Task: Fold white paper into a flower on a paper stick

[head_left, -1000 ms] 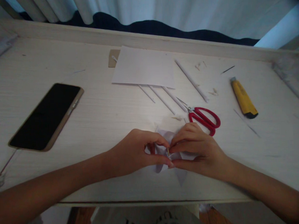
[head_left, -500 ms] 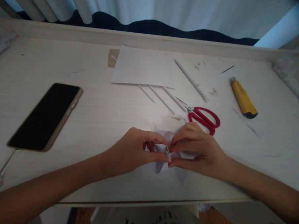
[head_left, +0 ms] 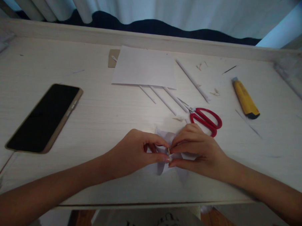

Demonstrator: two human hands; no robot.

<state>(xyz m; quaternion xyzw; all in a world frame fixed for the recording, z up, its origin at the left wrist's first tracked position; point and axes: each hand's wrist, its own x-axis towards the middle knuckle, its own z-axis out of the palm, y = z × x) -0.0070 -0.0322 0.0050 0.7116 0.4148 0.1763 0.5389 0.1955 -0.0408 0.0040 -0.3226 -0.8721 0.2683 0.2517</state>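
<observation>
Near the front edge of the desk lies a folded white paper pinwheel (head_left: 164, 168) with curled blades and pointed corners. A short wooden stick (head_left: 168, 151), like a piece of toothpick, stands up at its centre. My left hand (head_left: 142, 148) comes from the left, thumb and index finger closed at the pinwheel's centre beside the stick. From the right, my right hand (head_left: 200, 147) pinches at the same spot, its fingertips nearly meeting the left ones. Fingers cover much of the paper. Just beyond my right hand, red-handled scissors (head_left: 207, 120) lie with blades pointing away to the left.
White paper sheets (head_left: 142, 66) lie over thin paper rods (head_left: 162, 100) and a brown card (head_left: 113, 63). Another paper rod (head_left: 192, 80) is to their right, near wood scraps (head_left: 199, 67). A yellow cutter (head_left: 245, 99) lies at right, a phone (head_left: 44, 117) at left.
Both hands keep their pinch at the pinwheel's centre with hardly any movement. The whole view has shifted very slightly.
</observation>
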